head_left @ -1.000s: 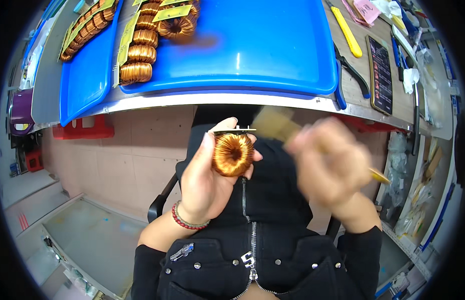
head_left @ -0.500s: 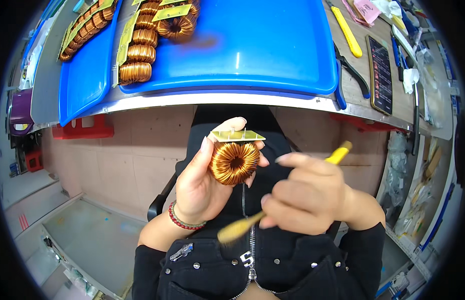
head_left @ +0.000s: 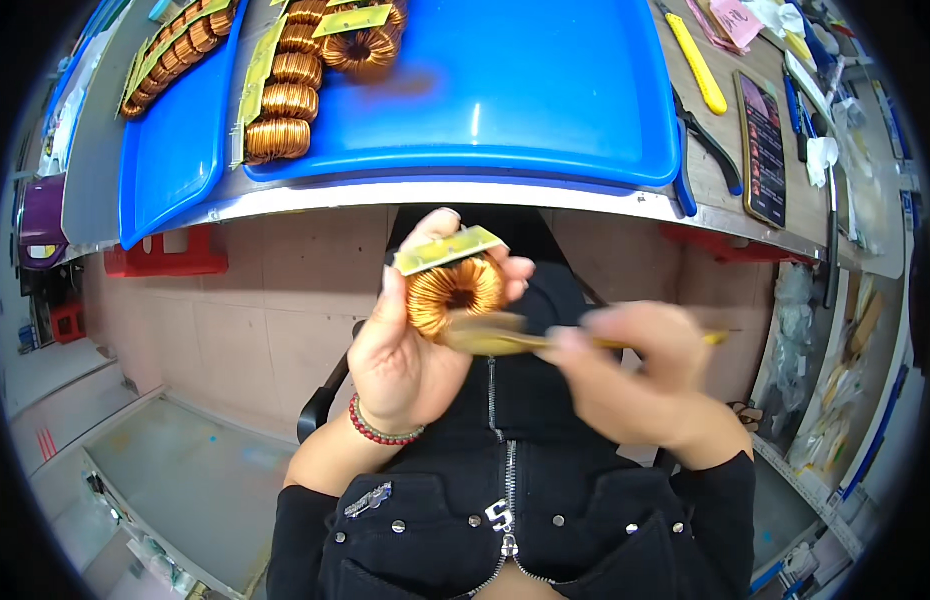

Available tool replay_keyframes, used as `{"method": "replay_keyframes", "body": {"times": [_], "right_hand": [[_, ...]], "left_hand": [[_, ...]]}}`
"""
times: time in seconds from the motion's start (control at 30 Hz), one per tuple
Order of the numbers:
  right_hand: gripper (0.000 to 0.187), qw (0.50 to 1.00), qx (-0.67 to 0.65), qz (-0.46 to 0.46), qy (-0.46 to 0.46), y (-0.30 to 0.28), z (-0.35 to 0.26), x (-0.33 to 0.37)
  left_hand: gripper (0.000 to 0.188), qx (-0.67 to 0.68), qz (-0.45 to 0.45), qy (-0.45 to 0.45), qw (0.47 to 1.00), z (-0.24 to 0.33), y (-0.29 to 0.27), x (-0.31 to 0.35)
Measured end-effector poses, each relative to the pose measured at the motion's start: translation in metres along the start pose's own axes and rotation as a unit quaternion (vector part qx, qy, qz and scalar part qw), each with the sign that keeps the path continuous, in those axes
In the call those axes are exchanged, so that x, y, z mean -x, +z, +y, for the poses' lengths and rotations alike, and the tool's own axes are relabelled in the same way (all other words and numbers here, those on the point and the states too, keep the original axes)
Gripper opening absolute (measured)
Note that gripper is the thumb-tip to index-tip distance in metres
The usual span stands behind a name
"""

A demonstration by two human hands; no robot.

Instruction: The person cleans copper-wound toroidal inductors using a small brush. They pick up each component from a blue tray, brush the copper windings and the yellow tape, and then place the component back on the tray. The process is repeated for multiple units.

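Held up in front of the chest, below the desk (head_left: 745, 215) edge: a copper-wound ring coil (head_left: 453, 293) with a yellow-green board strip (head_left: 448, 249) across its top. Left hand (head_left: 410, 345) wrapped around the coil from below and behind, grip closed on it, thumb along the left side, fingertips showing at the right edge of the strip. A red bead bracelet (head_left: 380, 432) at that wrist.

Right hand (head_left: 635, 385) blurred, grip closed around the yellow handle of a small brush (head_left: 505, 338), handle end poking out to the right past the knuckles. Bristle end lying against the lower right of the coil (touching or just short of it, too smeared to tell).

Above, on the desk: a large blue tray (head_left: 545, 90), mostly bare, with one similar coil near its upper left corner. Left of it, a second blue tray (head_left: 175, 150), and a row of wound coils (head_left: 285, 100) with board strips between the two. To the right of the large tray: a yellow-handled tool (head_left: 697, 68), black pliers (head_left: 710, 150), a dark flat card (head_left: 763, 150).

Black zipped jacket (head_left: 505, 500) with metal studs filling the lower middle.
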State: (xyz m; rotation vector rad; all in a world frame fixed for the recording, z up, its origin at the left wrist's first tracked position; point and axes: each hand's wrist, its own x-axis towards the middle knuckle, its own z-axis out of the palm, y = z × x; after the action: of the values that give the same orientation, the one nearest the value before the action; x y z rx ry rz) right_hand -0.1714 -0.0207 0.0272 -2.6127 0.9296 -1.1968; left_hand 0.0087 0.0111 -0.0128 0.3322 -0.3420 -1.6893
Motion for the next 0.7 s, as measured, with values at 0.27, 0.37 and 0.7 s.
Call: {"method": "replay_keyframes", "body": {"times": [0.27,0.37,0.7], "right_hand": [[0.015,0.998,-0.052,-0.001,0.037,0.008,0.008,-0.007],[0.018,0.999,0.027,0.028,-0.031,0.023,0.005,0.002],[0.032,0.990,-0.064,0.096,0.081,0.008,0.009,0.003]], "left_hand": [[0.047,0.090,0.129,-0.083,0.984,0.001,0.010,0.012],[0.047,0.094,0.071,-0.083,0.990,0.002,0.010,0.004],[0.048,0.072,0.084,-0.058,0.992,0.006,0.016,0.009]]}}
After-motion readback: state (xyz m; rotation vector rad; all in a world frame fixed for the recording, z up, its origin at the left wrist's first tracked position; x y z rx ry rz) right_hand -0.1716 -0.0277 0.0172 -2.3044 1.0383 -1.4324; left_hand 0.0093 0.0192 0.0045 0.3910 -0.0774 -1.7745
